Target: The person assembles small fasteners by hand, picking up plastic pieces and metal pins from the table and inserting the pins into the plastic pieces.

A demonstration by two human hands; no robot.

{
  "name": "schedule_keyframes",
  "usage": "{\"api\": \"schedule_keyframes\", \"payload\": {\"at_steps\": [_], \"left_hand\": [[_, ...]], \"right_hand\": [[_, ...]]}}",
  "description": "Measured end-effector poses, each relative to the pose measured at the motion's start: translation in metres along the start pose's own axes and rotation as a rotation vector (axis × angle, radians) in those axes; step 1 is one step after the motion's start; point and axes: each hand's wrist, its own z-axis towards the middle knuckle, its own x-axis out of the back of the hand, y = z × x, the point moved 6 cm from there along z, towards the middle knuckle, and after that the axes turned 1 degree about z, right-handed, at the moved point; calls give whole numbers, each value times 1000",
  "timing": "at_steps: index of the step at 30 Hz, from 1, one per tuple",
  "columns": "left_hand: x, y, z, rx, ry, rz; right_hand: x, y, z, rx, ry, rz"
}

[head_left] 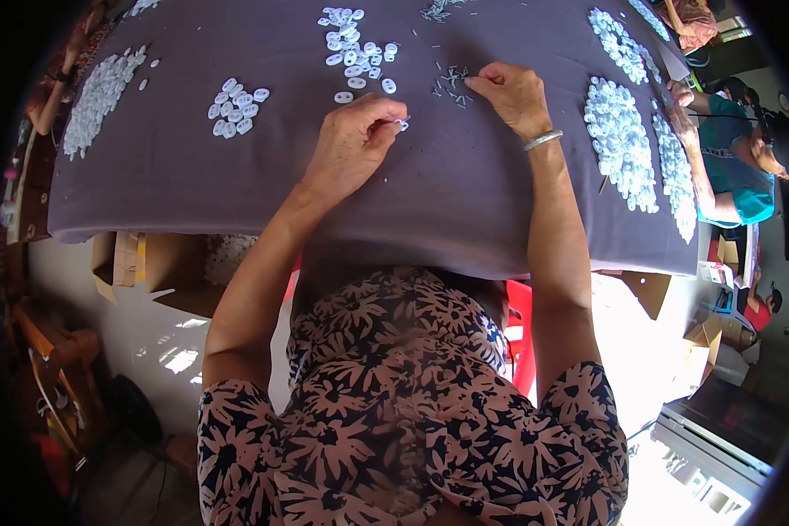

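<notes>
My left hand is closed above the cloth, with a small white plastic piece pinched between thumb and fingertips. To its right, my right hand wears a silvery bracelet at the wrist. Its thumb and forefinger are pinched together at the edge of a loose scatter of small grey metal pins; whatever is between those fingertips is too small to make out. Just beyond my left hand lies a heap of white oval plastic pieces with openings in them, a few of them separate at its near end.
A dark purple cloth covers the table. Other white pieces form a small group, a left heap and right heaps. More pins lie at the far side. A person in teal works at the right. Cardboard boxes stand below.
</notes>
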Motion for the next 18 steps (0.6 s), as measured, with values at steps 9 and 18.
{"api": "schedule_keyframes", "payload": {"at_steps": [9, 18], "left_hand": [[7, -5, 2, -37, 45, 332], [5, -3, 3, 100, 152, -330]], "right_hand": [[-10, -20, -3, 161, -118, 540], [-33, -61, -29, 15, -405, 995]]}}
